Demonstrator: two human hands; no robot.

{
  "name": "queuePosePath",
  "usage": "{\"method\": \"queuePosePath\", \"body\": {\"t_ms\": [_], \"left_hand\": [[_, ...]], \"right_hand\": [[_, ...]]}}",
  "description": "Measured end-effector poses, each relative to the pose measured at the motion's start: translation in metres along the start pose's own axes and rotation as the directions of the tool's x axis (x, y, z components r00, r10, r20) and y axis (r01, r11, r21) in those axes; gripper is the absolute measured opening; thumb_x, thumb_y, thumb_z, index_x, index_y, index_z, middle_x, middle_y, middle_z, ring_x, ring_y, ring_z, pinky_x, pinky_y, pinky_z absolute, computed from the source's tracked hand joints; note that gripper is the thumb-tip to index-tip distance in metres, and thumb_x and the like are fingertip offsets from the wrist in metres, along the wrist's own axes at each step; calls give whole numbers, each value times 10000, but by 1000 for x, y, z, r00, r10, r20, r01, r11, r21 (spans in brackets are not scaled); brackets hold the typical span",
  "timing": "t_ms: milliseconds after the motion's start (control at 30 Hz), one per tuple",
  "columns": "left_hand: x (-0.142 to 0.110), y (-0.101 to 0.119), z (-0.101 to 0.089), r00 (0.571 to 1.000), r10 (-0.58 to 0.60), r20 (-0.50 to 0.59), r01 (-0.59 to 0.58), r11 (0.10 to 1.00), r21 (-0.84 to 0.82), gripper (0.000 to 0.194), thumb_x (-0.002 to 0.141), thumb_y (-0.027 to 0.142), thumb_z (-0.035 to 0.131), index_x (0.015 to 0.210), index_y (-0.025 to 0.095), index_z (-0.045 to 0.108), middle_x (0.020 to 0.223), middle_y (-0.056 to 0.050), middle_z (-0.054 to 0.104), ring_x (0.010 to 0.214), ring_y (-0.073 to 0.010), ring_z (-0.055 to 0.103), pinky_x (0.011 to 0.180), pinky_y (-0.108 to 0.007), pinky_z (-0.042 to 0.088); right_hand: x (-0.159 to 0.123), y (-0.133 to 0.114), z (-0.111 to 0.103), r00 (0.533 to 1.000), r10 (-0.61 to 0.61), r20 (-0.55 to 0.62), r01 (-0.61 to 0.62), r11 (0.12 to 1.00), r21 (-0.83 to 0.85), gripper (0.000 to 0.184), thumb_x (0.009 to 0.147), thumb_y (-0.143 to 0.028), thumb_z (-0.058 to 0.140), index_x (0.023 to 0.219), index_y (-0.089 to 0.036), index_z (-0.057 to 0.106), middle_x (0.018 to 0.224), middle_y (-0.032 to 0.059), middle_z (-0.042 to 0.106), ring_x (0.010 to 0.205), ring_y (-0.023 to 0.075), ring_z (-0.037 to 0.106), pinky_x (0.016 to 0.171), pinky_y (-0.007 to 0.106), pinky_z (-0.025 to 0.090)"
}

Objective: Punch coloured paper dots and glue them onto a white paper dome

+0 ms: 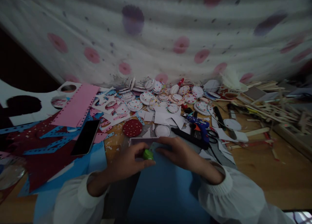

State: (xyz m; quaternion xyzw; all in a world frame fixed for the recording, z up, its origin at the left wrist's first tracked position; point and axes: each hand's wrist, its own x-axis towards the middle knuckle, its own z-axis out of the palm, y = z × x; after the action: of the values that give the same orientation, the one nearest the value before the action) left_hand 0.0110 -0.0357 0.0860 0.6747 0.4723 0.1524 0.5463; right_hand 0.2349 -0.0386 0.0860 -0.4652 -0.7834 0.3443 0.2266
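Note:
My left hand [125, 160] is closed around a small bright green craft punch [148, 155], thumb and fingers on either side of it. A large blue paper sheet [167, 188] lies in front of me, its far left corner at the punch. My right hand [181, 154] holds that sheet near its far edge, fingers curled over the paper and pointing towards the punch. Just beyond my hands is a pale tray-like edge [142, 140], largely hidden. The exact contact between paper and punch is hard to make out.
A phone [85, 138], pink card [76, 105] and punched blue strips [52, 141] lie left. Behind are stacked dotted paper discs [147, 98] and a dark red disc [132, 128]. To the right are a blue glue gun [203, 128], scissors [212, 135] and wooden sticks [273, 112].

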Motion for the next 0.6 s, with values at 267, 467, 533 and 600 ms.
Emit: {"method": "queuePosePath", "body": {"t_ms": [267,467,533,600], "left_hand": [[3,-5,-1,999,28,25,-29,998,54,388,779,492,696,1052,234,595,999,-15,666,959,-241,641,825,-301,494],[2,-3,-2,999,21,34,-22,999,37,362,809,490,661,1049,224,613,967,-16,676,916,-220,645,802,-300,503],[2,-3,-2,1000,14,20,-15,999,46,360,804,494,663,1041,227,621,956,-16,681,900,-222,647,789,-303,503],[2,-3,-2,1000,4,6,-4,998,69,362,798,501,664,1026,223,630,950,-23,686,880,-226,650,774,-308,502]], "right_hand": [[0,0,1,999,28,32,-25,995,-94,165,895,-178,583,1033,-179,674,916,87,727,785,211,654,681,301,471],[-1,-3,-1,1000,-8,14,8,1000,-17,203,891,-143,598,1078,-167,673,977,76,737,859,210,675,748,306,492],[-1,-4,-1,1000,-17,6,17,1000,-6,204,890,-143,598,1074,-178,678,974,67,742,858,209,680,747,307,497],[-1,-4,-1,1000,-19,8,19,1000,0,190,892,-154,598,1058,-182,685,966,64,744,852,211,683,744,310,501]]}}
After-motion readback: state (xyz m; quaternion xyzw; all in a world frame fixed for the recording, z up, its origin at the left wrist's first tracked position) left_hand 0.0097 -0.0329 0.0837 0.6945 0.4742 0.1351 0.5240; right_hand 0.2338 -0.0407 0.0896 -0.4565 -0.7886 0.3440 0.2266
